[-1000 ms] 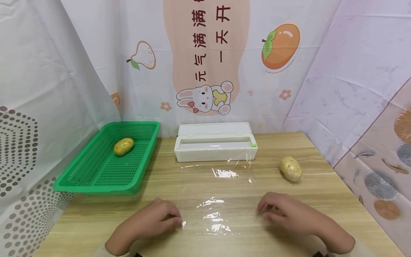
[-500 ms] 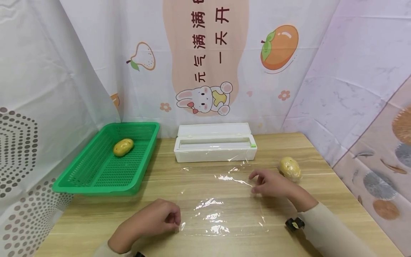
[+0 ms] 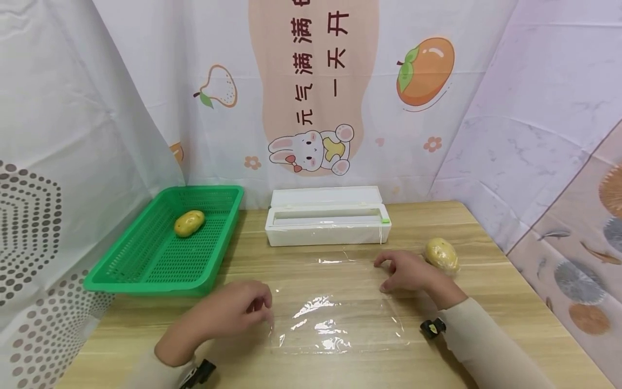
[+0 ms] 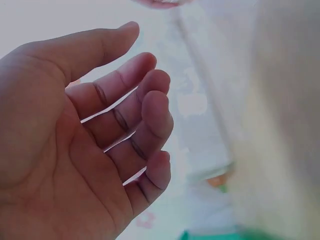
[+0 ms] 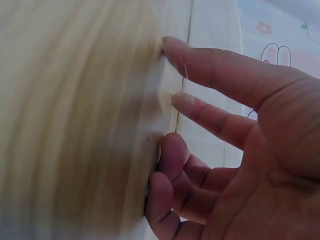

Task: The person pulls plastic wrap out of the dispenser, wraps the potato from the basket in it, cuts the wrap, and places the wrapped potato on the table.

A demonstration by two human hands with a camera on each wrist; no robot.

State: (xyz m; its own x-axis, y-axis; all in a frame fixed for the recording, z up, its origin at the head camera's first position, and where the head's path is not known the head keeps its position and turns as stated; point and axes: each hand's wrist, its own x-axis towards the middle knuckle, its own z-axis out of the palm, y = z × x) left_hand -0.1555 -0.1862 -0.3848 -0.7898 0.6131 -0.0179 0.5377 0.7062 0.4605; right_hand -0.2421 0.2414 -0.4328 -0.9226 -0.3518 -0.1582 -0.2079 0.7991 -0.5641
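Fingers (image 4: 156,114) of the left hand (image 3: 232,310) and right hand (image 3: 409,271) are curving loosely, released, near the clear film (image 3: 316,306).

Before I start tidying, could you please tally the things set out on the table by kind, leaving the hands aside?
Green basket: 1
White box with open lid: 1
Spread sheet of clear film: 1
Potatoes: 2 (one in the basket, and a film-wrapped potato outside it)
Total: 5
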